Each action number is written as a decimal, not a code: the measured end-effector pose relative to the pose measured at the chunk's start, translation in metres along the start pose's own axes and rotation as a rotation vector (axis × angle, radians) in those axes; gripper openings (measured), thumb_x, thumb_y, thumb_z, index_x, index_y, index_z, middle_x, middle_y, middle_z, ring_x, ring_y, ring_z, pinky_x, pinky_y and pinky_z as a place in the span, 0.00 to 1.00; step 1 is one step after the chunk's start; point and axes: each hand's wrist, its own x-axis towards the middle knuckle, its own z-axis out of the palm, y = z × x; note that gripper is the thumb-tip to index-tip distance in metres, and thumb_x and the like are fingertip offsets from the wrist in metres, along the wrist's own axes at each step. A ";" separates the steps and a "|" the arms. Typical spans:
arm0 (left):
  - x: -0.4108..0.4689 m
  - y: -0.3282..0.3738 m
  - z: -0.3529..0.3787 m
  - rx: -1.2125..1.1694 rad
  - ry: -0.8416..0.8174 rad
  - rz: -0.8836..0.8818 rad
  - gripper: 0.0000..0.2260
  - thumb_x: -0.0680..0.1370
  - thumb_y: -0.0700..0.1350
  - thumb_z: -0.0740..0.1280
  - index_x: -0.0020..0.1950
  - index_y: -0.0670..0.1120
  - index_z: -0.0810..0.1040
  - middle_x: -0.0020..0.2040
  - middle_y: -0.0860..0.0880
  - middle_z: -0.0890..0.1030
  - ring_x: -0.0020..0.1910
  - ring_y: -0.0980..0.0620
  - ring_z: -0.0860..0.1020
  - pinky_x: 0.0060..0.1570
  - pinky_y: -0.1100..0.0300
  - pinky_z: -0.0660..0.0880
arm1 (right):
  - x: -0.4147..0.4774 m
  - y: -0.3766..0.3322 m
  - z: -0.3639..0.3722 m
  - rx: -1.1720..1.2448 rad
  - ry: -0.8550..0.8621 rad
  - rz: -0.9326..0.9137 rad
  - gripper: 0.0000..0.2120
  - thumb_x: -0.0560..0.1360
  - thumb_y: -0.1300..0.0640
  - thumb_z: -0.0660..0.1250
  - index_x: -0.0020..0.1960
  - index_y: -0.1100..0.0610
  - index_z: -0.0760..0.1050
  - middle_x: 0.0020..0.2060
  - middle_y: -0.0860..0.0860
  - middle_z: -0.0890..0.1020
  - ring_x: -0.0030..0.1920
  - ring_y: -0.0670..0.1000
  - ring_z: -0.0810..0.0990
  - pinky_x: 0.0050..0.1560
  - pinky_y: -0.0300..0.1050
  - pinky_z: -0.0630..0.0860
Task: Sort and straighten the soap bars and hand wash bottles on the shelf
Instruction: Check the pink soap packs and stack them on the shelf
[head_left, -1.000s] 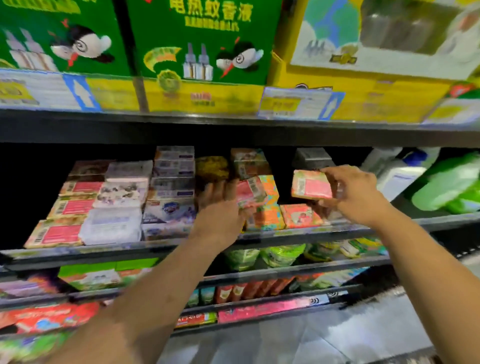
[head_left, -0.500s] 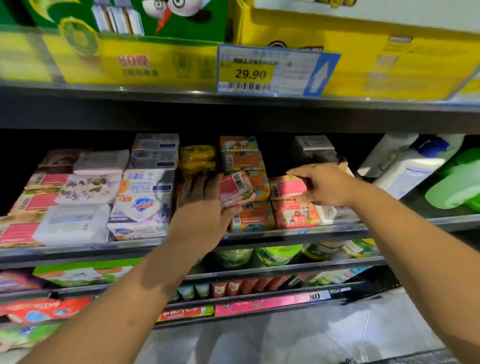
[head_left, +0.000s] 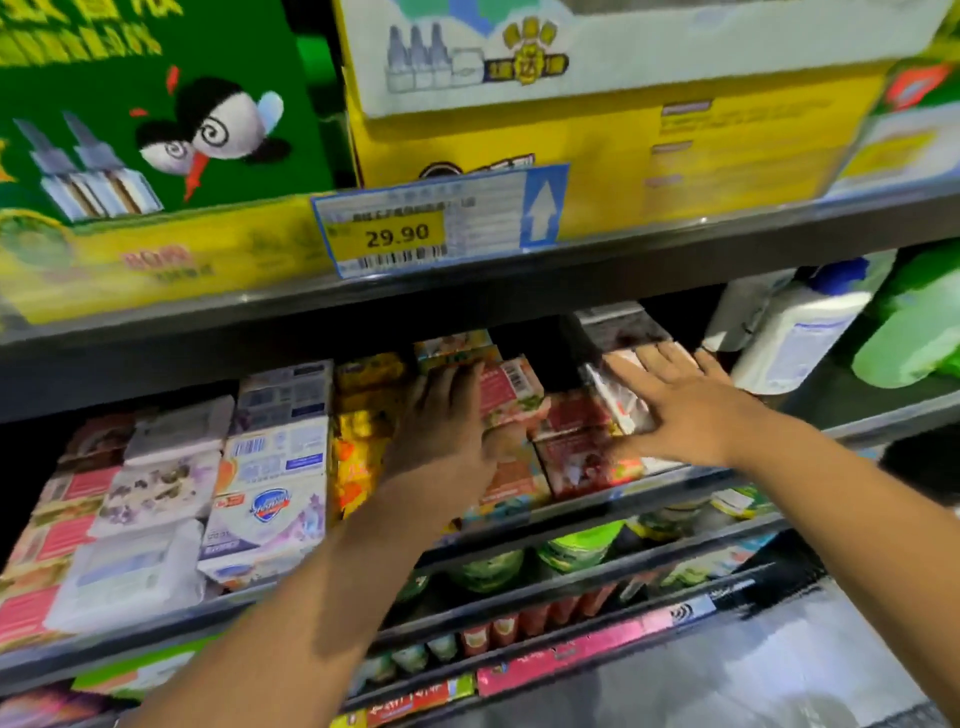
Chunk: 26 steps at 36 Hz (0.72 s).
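Our left hand (head_left: 447, 415) reaches into the dark metal shelf (head_left: 852, 400). Its grip is closed on a pink paper-wrapped soap bar (head_left: 511, 389), with the fingers along the bar's left side. That bar is held tilted at the middle of the shelf, above the stacked orange and red soap packs (head_left: 576, 447). Its barcode face is turned up toward us and the barcode end points to the back of the shelf. We cannot read its long axis fully, since the hand covers its left end.

Our right hand (head_left: 680, 410) has a wide grip and holds nothing. Its fingers are straight and spread, lying flat on a white-and-pink wrapped soap bar (head_left: 618, 400). This bar lies just right of the red packs, with its long axis running from the front of the shelf toward the back.

To the right, well apart from the bars, a white hand wash bottle with a blue cap (head_left: 800, 332) leans against its neighbours, beside a green refill pouch (head_left: 914, 327) that the frame edge cuts off.

Left of our arm are white boxed soap bars (head_left: 270, 499) stacked in rows, their print blurred. On the shelf edge above hangs a yellow price tag (head_left: 441, 223) reading 29.90.
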 end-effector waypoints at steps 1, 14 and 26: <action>0.010 0.004 0.002 -0.029 -0.033 0.020 0.34 0.80 0.63 0.58 0.80 0.45 0.58 0.78 0.45 0.61 0.77 0.45 0.58 0.75 0.57 0.49 | 0.000 0.002 0.004 0.019 0.019 0.013 0.52 0.71 0.28 0.64 0.81 0.44 0.36 0.81 0.48 0.42 0.81 0.53 0.38 0.78 0.59 0.39; 0.098 0.037 0.046 -0.060 -0.092 0.173 0.30 0.78 0.55 0.69 0.74 0.43 0.65 0.71 0.43 0.68 0.71 0.43 0.64 0.69 0.55 0.54 | 0.009 0.008 0.018 0.038 0.210 -0.074 0.56 0.60 0.16 0.53 0.79 0.47 0.49 0.73 0.43 0.59 0.76 0.50 0.54 0.77 0.61 0.52; 0.117 0.025 0.063 -0.066 -0.248 0.109 0.31 0.71 0.63 0.72 0.67 0.48 0.70 0.69 0.45 0.73 0.69 0.43 0.69 0.71 0.45 0.61 | 0.014 0.008 0.021 0.017 0.259 -0.102 0.57 0.59 0.12 0.48 0.78 0.45 0.54 0.70 0.41 0.63 0.73 0.48 0.60 0.74 0.62 0.58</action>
